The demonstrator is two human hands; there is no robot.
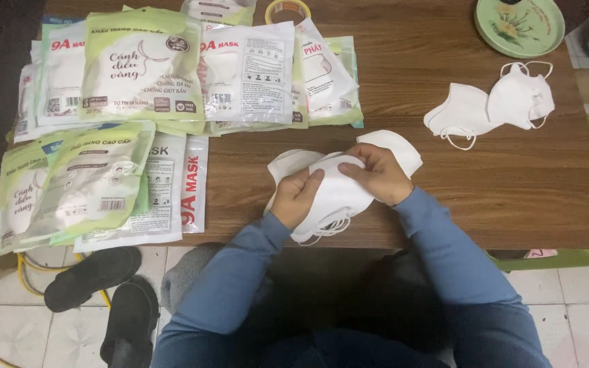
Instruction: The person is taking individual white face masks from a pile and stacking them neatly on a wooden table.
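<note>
At frame centre, the left hand (297,196) and right hand (378,174) both grip a stack of white masks (339,194). Filled packets (141,65) crowd the upper left; seemingly two loose masks (492,105) remain upper right, unpacked.

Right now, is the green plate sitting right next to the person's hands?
No, the green plate is at the table's far right corner, while both hands hold white masks near the front edge.
</note>
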